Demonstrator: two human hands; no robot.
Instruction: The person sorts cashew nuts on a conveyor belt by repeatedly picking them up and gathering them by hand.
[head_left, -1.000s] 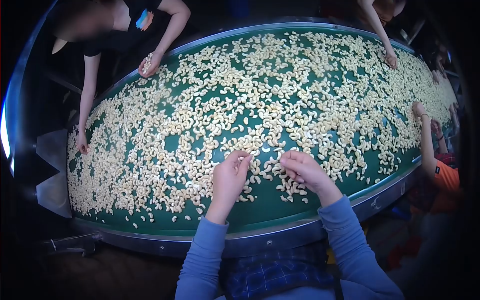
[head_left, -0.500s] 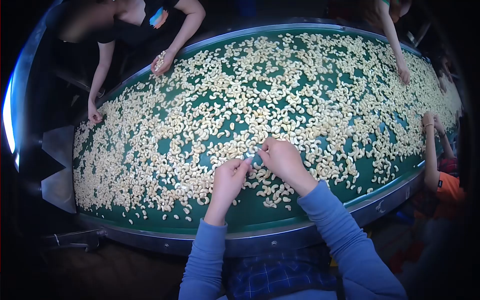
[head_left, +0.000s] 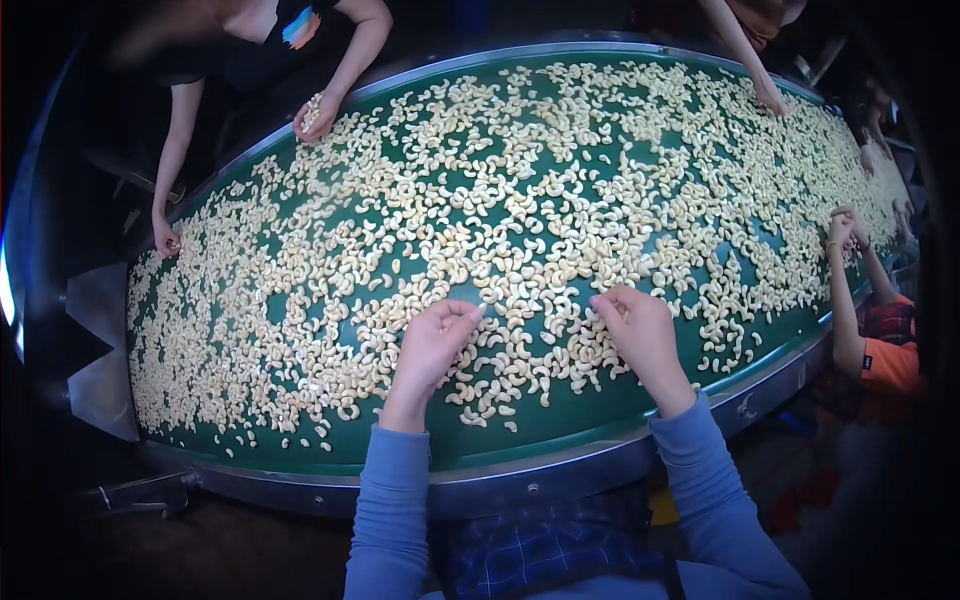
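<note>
Pale cashew nuts (head_left: 520, 205) lie scattered thickly over a green conveyor belt (head_left: 570, 422). Just above the near half of the belt, my left hand (head_left: 428, 345) is closed, its thumb pressed towards the curled fingers. To its right, my right hand (head_left: 642, 335) is also closed, with thumb and forefinger pinched together. Whether either hand holds a nut is hidden. Cashews lie between the two hands and around both.
A metal rail (head_left: 530, 488) edges the belt on my side. Across the belt, one person's hand (head_left: 318, 116) holds several cashews. Another person's hand (head_left: 768, 95) reaches in at the far right. At right, a person in an orange sleeve (head_left: 888, 366) works. Angled metal plates (head_left: 103, 395) stand at left.
My hands have moved apart, the left one leftward and the right one rightward. The cashews have shifted left in view. The far right person's hand has drawn back towards the far edge.
</note>
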